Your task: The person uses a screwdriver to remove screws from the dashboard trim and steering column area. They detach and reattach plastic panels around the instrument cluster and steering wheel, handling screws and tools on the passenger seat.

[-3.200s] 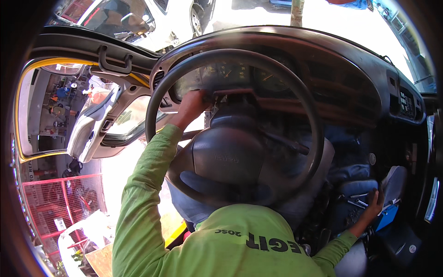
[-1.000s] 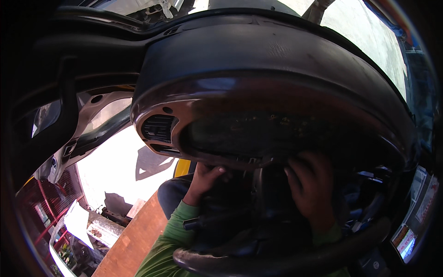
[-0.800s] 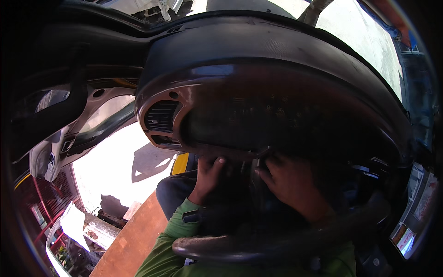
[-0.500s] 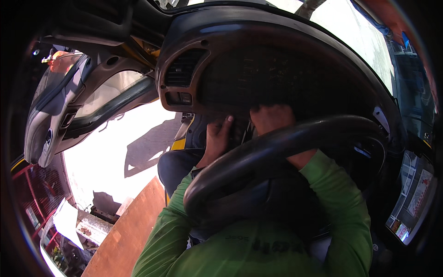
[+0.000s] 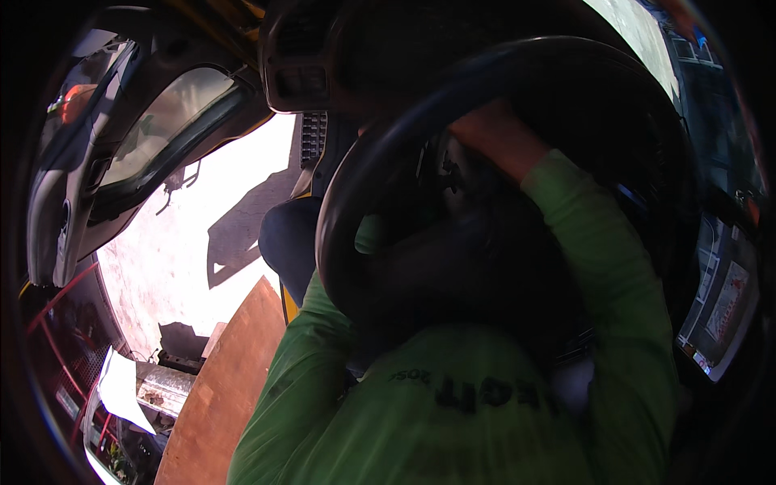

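A dark steering wheel (image 5: 517, 69) fills the middle of the view, between me and the instrument panel. My right hand (image 5: 489, 128) reaches through it from the right, close under the dashboard (image 5: 356, 89). The wheel rim and deep shadow hide its fingers, so what it touches does not show. Of my left hand (image 5: 363, 130) only a sliver seems to show beside the rim's left side; the rim covers the rest. A patch of my green left sleeve (image 5: 369, 234) appears through the wheel opening.
A vehicle door (image 5: 77, 190) with a window hangs open at left, above sunlit ground (image 5: 162, 259). A brown wooden board (image 5: 222, 380) lies beside my seat at lower left. My dark-clad knee (image 5: 289, 238) is by the door opening. Windshield glass (image 5: 634, 40) runs along the upper right.
The view has tilted lower and nearer the wheel; the dashboard has shifted up in the picture. Both hands, plainly seen below the panel before, are now largely behind the rim.
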`<action>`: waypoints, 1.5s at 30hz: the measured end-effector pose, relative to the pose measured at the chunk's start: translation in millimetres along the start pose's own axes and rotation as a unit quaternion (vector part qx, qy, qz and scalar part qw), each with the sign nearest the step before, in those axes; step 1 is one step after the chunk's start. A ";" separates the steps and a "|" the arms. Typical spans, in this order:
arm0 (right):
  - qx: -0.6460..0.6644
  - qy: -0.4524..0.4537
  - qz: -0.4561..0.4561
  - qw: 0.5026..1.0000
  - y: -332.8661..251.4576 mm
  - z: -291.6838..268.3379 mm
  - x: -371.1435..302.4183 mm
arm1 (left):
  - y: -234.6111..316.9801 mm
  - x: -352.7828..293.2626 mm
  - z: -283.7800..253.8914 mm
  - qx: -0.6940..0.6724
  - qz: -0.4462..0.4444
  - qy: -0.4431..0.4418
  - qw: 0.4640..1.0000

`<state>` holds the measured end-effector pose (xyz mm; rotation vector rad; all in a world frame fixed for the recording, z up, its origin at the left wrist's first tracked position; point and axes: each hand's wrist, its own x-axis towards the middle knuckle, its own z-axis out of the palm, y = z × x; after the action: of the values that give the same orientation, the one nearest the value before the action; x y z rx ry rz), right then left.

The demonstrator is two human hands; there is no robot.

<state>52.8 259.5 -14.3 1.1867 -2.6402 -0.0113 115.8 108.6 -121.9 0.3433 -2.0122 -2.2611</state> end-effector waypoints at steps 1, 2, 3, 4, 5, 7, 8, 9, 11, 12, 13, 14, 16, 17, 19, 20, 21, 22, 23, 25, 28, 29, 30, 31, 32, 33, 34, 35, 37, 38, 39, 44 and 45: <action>-0.015 -0.026 0.003 1.000 -0.7 4.3 3.3 | 6.0 3.6 -2.3 -0.071 -0.026 -0.003 0.997; -0.030 -0.052 0.008 0.998 -3.7 7.5 4.8 | -6.1 1.1 -5.3 -0.027 -0.007 0.019 0.999; -0.049 -0.089 0.039 0.994 -3.7 -0.6 11.7 | 6.3 4.2 -1.9 0.010 0.017 0.035 0.999; -0.026 -0.126 0.070 0.989 2.3 -14.4 13.8 | 18.6 1.1 -4.7 0.046 0.053 -0.006 0.997; -0.002 -0.163 0.102 0.981 10.3 -30.1 14.6 | 32.3 -2.1 -8.2 0.079 0.094 -0.041 0.992; 0.050 -0.162 0.145 0.975 15.9 -44.1 12.7 | 55.9 -5.8 -12.2 0.044 -0.029 -0.035 0.998; 0.067 -0.128 0.174 0.974 27.4 -51.9 -4.0 | 54.6 -6.4 -11.8 0.045 -0.046 -0.035 0.997; 0.085 -0.093 0.203 0.971 38.5 -60.1 -21.2 | 53.6 -7.6 -11.3 0.047 -0.064 -0.036 0.996; 0.064 -0.126 0.236 0.961 49.4 -98.3 -53.6 | 29.8 -5.2 -6.5 0.080 -0.005 -0.034 0.996; 0.095 -0.168 0.275 0.942 52.4 -120.4 -66.3 | 30.7 -5.6 -2.9 0.071 -0.020 -0.043 0.996; 0.130 -0.206 0.308 0.920 52.0 -138.8 -78.3 | 33.1 -10.1 -4.1 0.065 -0.034 -0.046 0.996; 0.188 -0.181 0.324 0.909 45.1 -156.0 -96.6 | 35.2 -13.1 -4.8 0.057 -0.049 -0.052 0.996; 0.302 -0.146 0.354 0.873 33.1 -187.6 -132.3 | 37.2 -8.6 -4.2 0.060 -0.091 -0.072 0.991; 0.357 -0.139 0.368 0.847 27.8 -204.3 -147.7 | 37.6 -5.0 -2.6 0.062 -0.113 -0.084 0.988; 0.443 -0.090 0.437 0.778 16.0 -227.3 -181.4 | 25.8 -1.2 -1.7 0.068 -0.054 -0.079 0.993; 0.471 -0.046 0.491 0.732 9.7 -236.3 -198.0 | 16.8 0.9 -4.6 0.072 -0.023 -0.074 0.994; 0.495 -0.003 0.540 0.681 7.7 -243.5 -214.4 | 3.4 2.7 -10.2 0.105 -0.009 -0.082 0.991; 0.479 0.032 0.549 0.684 12.3 -248.1 -235.7 | 1.0 4.7 -13.1 0.112 -0.031 -0.085 0.990; 0.464 0.069 0.554 0.688 19.3 -249.1 -258.2 | 1.5 8.0 -14.0 0.120 -0.051 -0.086 0.988; 0.416 0.139 0.591 0.677 23.3 -249.2 -286.3 | -0.1 10.2 -15.5 0.124 -0.064 -0.088 0.986; 0.322 0.207 0.639 0.667 10.5 -252.1 -324.4 | -7.7 12.6 -18.8 0.121 -0.055 -0.081 0.988; 0.293 0.208 0.626 0.692 11.0 -251.2 -342.0 | -9.5 14.4 -18.3 0.124 -0.062 -0.068 0.988; 0.298 0.206 0.619 0.696 14.1 -248.6 -356.5 | -11.0 17.3 -18.6 0.126 -0.069 -0.055 0.988; 0.302 0.204 0.615 0.699 14.5 -247.4 -364.8 | -4.1 17.4 -15.6 0.154 -0.064 -0.051 0.985; 0.342 0.196 0.616 0.682 14.1 -251.2 -361.3 | 8.0 14.0 -14.4 0.184 -0.060 -0.044 0.980; 0.381 0.189 0.615 0.663 11.7 -251.3 -357.1 | 16.3 8.3 -15.9 0.213 -0.057 -0.037 0.975; 0.372 0.183 0.608 0.677 11.5 -250.0 -348.4 | 14.7 7.3 -17.5 0.210 0.020 -0.040 0.977; 0.362 0.176 0.601 0.690 9.4 -248.1 -335.9 | 7.4 7.3 -23.5 0.207 0.096 -0.043 0.973; 0.366 0.203 0.582 0.697 8.6 -248.7 -331.0 | 12.2 13.9 -25.4 0.266 0.177 -0.051 0.946; 0.383 0.234 0.572 0.687 4.1 -245.2 -335.4 | 18.1 11.1 -31.1 0.333 0.179 -0.056 0.924; 0.401 0.266 0.558 0.676 1.0 -240.5 -338.8 | 25.2 13.6 -34.2 0.400 0.183 -0.058 0.896; 0.361 0.249 0.626 0.645 -6.7 -235.2 -358.5 | 24.1 46.2 -13.5 0.503 0.453 -0.062 0.733; 0.358 0.229 0.641 0.640 -7.7 -239.2 -359.3 | 29.1 50.1 3.3 0.491 0.478 -0.072 0.725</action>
<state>342.1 541.6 137.8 -0.7925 -2.3451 1.4226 64.1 97.2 -98.0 -0.7058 -2.4046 -0.5326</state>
